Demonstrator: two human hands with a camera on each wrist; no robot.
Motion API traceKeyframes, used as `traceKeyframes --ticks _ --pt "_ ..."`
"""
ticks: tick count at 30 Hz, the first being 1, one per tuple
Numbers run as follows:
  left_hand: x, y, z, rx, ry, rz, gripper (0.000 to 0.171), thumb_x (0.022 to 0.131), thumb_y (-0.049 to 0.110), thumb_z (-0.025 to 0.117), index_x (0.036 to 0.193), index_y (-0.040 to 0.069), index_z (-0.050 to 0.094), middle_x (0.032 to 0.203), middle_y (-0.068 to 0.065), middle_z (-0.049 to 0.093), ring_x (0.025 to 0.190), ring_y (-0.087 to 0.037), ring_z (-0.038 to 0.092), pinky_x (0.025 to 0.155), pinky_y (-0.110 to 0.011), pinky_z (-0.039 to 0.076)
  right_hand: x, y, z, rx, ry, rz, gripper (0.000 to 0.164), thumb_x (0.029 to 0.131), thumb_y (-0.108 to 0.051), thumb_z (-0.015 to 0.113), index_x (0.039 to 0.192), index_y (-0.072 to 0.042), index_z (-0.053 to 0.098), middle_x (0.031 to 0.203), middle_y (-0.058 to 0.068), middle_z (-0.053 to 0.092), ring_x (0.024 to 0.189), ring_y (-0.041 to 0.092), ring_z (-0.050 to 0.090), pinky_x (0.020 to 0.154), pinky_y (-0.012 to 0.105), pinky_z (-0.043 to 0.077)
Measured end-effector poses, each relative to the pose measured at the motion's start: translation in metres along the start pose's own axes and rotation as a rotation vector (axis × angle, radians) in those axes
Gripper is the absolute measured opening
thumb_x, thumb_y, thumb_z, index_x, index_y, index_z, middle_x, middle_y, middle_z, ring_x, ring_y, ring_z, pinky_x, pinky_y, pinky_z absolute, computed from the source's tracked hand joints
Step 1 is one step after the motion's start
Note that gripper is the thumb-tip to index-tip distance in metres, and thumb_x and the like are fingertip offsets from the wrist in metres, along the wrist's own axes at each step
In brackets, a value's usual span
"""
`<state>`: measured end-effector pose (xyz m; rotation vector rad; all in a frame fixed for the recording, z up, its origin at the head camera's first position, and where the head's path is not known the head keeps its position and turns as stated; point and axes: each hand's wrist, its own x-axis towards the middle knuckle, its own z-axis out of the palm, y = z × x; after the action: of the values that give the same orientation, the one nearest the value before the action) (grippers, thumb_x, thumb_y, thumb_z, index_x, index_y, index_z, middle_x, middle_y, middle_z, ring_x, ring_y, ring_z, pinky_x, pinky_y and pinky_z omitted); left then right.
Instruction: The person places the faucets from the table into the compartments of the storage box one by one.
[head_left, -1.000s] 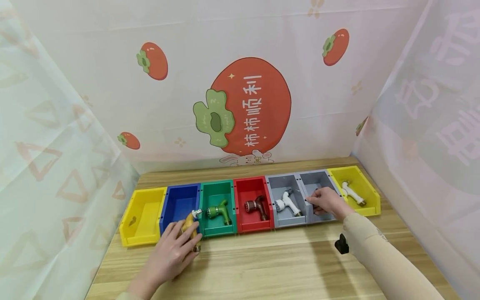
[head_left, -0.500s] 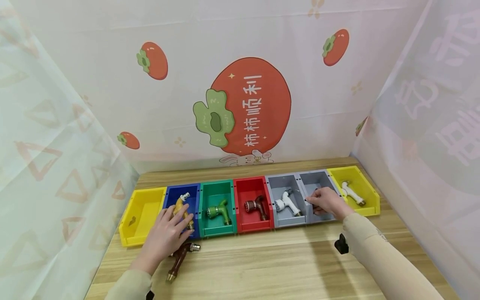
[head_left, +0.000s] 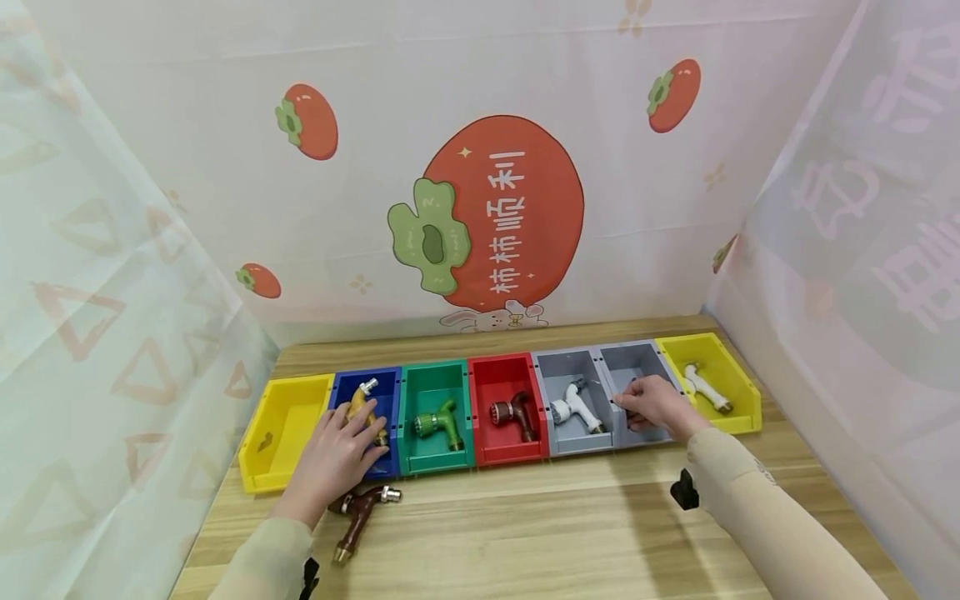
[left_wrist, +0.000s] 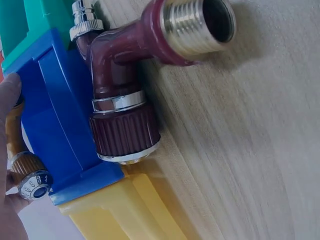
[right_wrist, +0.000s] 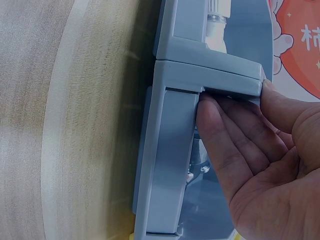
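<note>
My left hand (head_left: 339, 454) reaches into the blue bin (head_left: 386, 379) and holds a yellow faucet (head_left: 362, 395) with a silver spout tip. In the left wrist view, the yellow faucet's ribbed knob (left_wrist: 26, 167) sticks out between thumb and fingers. Below this hand a dark red-brown faucet (head_left: 360, 515) lies on the table, partly behind the wrist; its threaded brass end (left_wrist: 195, 25) is close to the left wrist camera. My right hand (head_left: 654, 402) pinches the side wall of a grey bin (head_left: 630, 357), thumb on the rim and fingers inside. A dark metallic thing behind those fingers is mostly hidden.
The bins stand side by side. A green faucet (head_left: 442, 423) lies in the green bin, a brown one (head_left: 516, 415) in the red bin, white faucets (head_left: 576, 407) in another grey bin and the right yellow bin (head_left: 742, 392). The left yellow bin (head_left: 300, 396) holds a small dark spot.
My left hand has carried the yellow faucet from the blue bin's front right corner back and left into that bin. The red-brown faucet on the table has come into sight. The right hand stays put.
</note>
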<state>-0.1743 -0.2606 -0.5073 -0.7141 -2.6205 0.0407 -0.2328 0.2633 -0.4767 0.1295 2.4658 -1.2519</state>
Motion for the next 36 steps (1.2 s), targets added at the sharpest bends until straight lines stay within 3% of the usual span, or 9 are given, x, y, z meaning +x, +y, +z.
traceKeyframes --ticks 11,22,36 --pt "0.005 -0.004 0.005 -0.006 -0.035 0.023 0.048 0.085 0.039 0.084 0.124 0.013 0.075 0.141 -0.016 0.062 0.121 -0.050 0.059 0.102 -0.065 0.048 0.000 0.002 0.000 -0.016 0.007 -0.003 0.023 0.104 -0.020 0.063 0.096 0.002 0.067 0.091 0.014 0.062 0.075 0.021 0.066 0.069 0.033 0.061" --pt "0.005 -0.004 0.009 -0.019 -0.123 0.003 0.049 0.087 0.041 0.081 0.127 0.014 0.074 0.145 -0.014 0.060 0.126 -0.049 0.057 0.105 -0.064 0.046 0.001 0.002 0.000 -0.017 0.010 -0.002 0.023 0.103 -0.020 0.063 0.096 0.001 0.067 0.088 0.014 0.061 0.076 0.022 0.066 0.070 0.034 0.062" --pt "0.006 -0.003 0.011 -0.012 -0.152 -0.001 0.050 0.087 0.042 0.081 0.127 0.014 0.074 0.145 -0.013 0.060 0.126 -0.048 0.057 0.105 -0.062 0.047 0.001 0.002 0.000 -0.010 0.015 0.002 0.022 0.103 -0.019 0.063 0.099 0.002 0.068 0.087 0.014 0.061 0.077 0.023 0.066 0.070 0.034 0.062"
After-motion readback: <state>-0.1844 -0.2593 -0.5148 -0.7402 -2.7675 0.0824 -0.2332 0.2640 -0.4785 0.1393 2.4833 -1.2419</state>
